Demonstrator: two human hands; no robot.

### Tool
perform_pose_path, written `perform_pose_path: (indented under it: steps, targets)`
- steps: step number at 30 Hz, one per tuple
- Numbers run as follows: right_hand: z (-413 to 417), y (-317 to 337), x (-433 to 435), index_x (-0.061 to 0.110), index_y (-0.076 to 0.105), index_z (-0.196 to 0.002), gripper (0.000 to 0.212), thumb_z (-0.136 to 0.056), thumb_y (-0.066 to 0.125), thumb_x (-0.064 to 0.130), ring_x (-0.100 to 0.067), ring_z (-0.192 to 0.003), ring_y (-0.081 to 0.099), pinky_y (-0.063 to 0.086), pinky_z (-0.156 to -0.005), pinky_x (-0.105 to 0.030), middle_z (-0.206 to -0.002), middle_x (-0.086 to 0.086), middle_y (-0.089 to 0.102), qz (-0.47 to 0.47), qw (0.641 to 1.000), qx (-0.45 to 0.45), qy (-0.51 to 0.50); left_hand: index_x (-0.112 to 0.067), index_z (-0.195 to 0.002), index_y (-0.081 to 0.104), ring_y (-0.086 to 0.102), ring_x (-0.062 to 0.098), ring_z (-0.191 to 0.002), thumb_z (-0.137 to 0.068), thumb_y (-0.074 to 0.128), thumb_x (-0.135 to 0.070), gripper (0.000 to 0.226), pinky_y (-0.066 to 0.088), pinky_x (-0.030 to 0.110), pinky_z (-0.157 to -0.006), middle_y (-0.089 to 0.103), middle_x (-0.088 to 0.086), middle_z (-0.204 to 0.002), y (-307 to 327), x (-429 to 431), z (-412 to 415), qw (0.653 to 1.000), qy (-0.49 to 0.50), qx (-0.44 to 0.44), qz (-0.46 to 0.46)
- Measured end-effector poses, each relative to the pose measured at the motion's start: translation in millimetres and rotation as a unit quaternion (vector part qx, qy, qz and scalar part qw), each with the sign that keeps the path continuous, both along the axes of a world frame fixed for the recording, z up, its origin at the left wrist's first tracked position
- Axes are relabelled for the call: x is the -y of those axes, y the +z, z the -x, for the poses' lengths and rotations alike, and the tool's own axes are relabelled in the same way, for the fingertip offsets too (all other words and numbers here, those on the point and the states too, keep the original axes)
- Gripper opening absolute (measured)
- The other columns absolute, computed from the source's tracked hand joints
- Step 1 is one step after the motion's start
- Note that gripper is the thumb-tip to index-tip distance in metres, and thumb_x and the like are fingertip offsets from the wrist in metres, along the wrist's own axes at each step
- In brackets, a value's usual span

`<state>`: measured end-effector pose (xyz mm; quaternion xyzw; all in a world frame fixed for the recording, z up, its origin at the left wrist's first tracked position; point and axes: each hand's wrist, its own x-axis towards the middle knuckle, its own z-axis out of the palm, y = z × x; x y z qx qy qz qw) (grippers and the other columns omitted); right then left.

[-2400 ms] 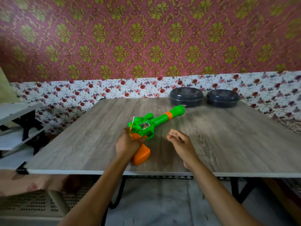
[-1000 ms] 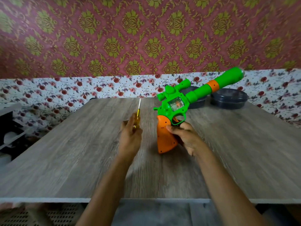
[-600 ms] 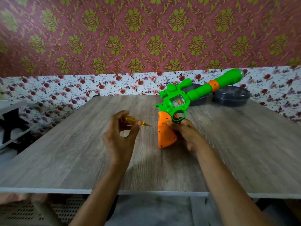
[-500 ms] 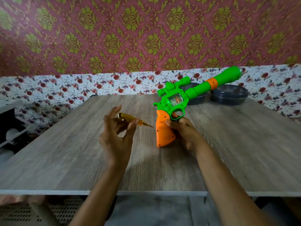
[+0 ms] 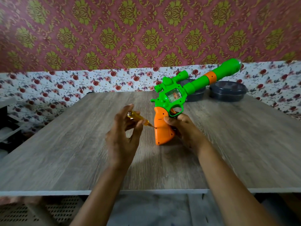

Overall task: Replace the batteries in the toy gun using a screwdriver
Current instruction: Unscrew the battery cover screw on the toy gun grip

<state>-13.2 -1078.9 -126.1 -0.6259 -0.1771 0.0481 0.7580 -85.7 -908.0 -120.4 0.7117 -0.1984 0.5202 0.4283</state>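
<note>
The toy gun (image 5: 172,97) is green with an orange grip, and its barrel points up and to the right. The butt of the orange grip stands on the wooden table (image 5: 65,152). My right hand (image 5: 184,128) grips the orange handle from the right side, below the trigger guard. My left hand (image 5: 123,136) pinches a small screwdriver (image 5: 138,118) with a clear amber handle. The screwdriver lies nearly level and its tip touches the left side of the orange grip at a small screw hole.
Two dark round lidded containers (image 5: 228,93) sit at the table's far right edge, one partly behind the gun. A floral-papered wall runs close behind the table. A shelf unit (image 5: 8,121) stands at the left. The table's near edge lies just below my forearms.
My right hand lifted the gun off the table and stood it on its grip. My left hand turned the screwdriver from upright to level and brought its tip onto the orange grip.
</note>
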Motion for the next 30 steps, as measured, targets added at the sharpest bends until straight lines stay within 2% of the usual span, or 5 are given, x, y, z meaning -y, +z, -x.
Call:
perform_pose_path:
  steps: [3, 8, 13, 23, 30]
  targets:
    - [0.0, 0.0, -0.2, 0.011, 0.058, -0.118, 0.047, -0.072, 0.06, 0.023, -0.022, -0.102, 0.06, 0.048, -0.092, -0.044, -0.109, -0.009, 0.063, 0.002, 1.0, -0.001, 0.0, -0.015, -0.12, 0.04, 0.061, -0.016, -0.091, -0.085, 0.063, -0.013, 0.042, 0.055, 0.016, -0.076, 0.062, -0.007, -0.104, -1.4, 0.2, -0.6, 1.0, 0.002, 0.006, 0.007]
    - [-4.9, 0.9, -0.9, 0.018, 0.06, -0.101, 0.017, -0.087, 0.057, 0.009, -0.016, -0.091, 0.062, 0.052, -0.083, -0.034, -0.098, -0.001, 0.065, 0.012, 1.0, -0.015, -0.011, -0.015, -0.119, 0.044, 0.065, 0.003, -0.089, -0.088, 0.06, -0.02, 0.035, 0.056, 0.024, -0.07, 0.061, -0.001, -0.108, -1.0, 3.1, 2.7, 0.998, 0.029, 0.047, -0.035]
    - [-3.0, 1.9, 1.0, 0.016, 0.057, -0.111, 0.023, -0.09, 0.051, 0.008, -0.01, -0.09, 0.063, 0.055, -0.075, -0.023, -0.099, 0.002, 0.066, 0.015, 1.0, -0.014, -0.007, -0.007, -0.122, 0.047, 0.062, 0.015, -0.105, -0.093, 0.044, -0.009, 0.029, 0.05, 0.016, -0.084, 0.056, 0.008, -0.123, -3.5, 9.1, 4.3, 0.991, 0.05, 0.095, -0.081]
    - [-1.6, 4.5, -0.2, 0.019, 0.058, -0.106, 0.02, -0.09, 0.053, 0.01, -0.01, -0.093, 0.062, 0.052, -0.078, -0.027, -0.101, 0.003, 0.066, 0.027, 0.999, -0.02, -0.017, -0.008, -0.107, 0.051, 0.063, 0.008, -0.09, -0.091, 0.052, -0.009, 0.016, 0.05, 0.012, -0.076, 0.06, 0.003, -0.113, -2.5, 7.4, 3.8, 0.993, 0.043, 0.106, -0.042]
    - [1.2, 6.4, -0.2, 0.015, 0.056, -0.116, 0.026, -0.091, 0.052, 0.008, -0.009, -0.089, 0.061, 0.052, -0.076, -0.023, -0.097, 0.004, 0.065, 0.02, 0.999, -0.023, -0.017, -0.013, -0.094, 0.045, 0.049, 0.007, -0.064, -0.093, 0.054, -0.033, 0.022, 0.037, 0.008, -0.064, 0.052, -0.005, -0.085, -0.5, 6.7, 4.5, 0.993, 0.059, 0.099, -0.013]
